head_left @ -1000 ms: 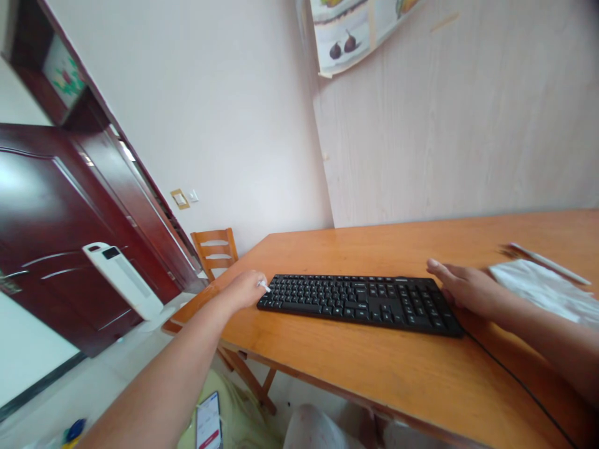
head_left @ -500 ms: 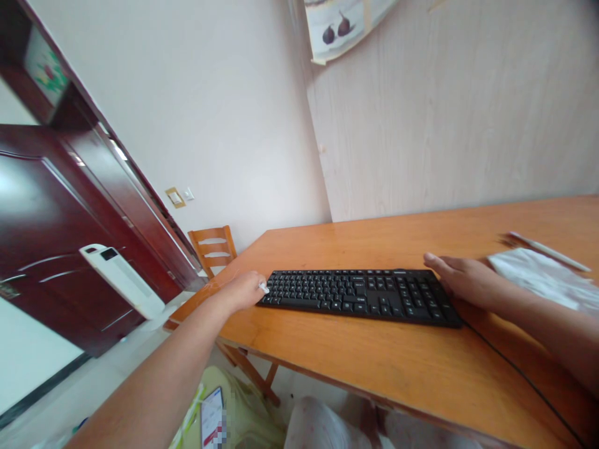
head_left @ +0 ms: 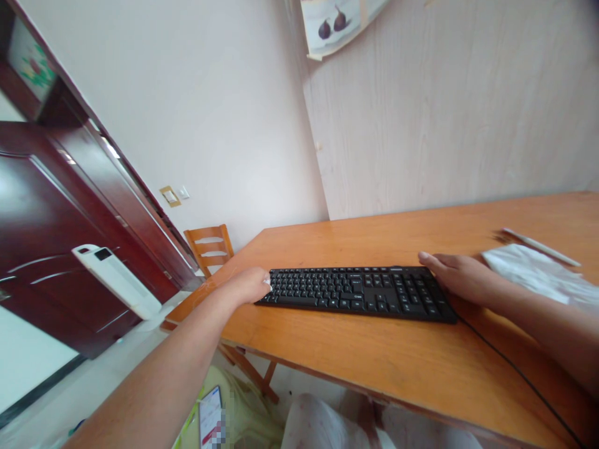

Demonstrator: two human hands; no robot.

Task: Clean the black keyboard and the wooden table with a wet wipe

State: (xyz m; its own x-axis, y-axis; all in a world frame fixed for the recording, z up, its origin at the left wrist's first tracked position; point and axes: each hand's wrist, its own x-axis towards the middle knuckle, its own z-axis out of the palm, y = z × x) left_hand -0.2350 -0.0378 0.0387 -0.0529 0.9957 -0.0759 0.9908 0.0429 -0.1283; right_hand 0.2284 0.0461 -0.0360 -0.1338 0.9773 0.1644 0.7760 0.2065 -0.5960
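Observation:
A black keyboard with a cable lies on the wooden table. At its left end, my left hand is closed around a small wad of white tissue, pressed against the leftmost keys. Most of the tissue is hidden by the fingers. My right hand grips the keyboard's right end by the number pad, thumb stretched out toward the back edge and the other fingers mostly hidden.
Behind my right forearm lie a crumpled white sheet or bag and a thin brush-like stick. The cable runs toward the right front edge. A wooden chair stands past the table's left end; a phone lies below.
My left hand has shifted slightly right, onto the keyboard's left keys, with the white tissue. The right hand keeps its place on the keyboard; the whole view has shifted a little.

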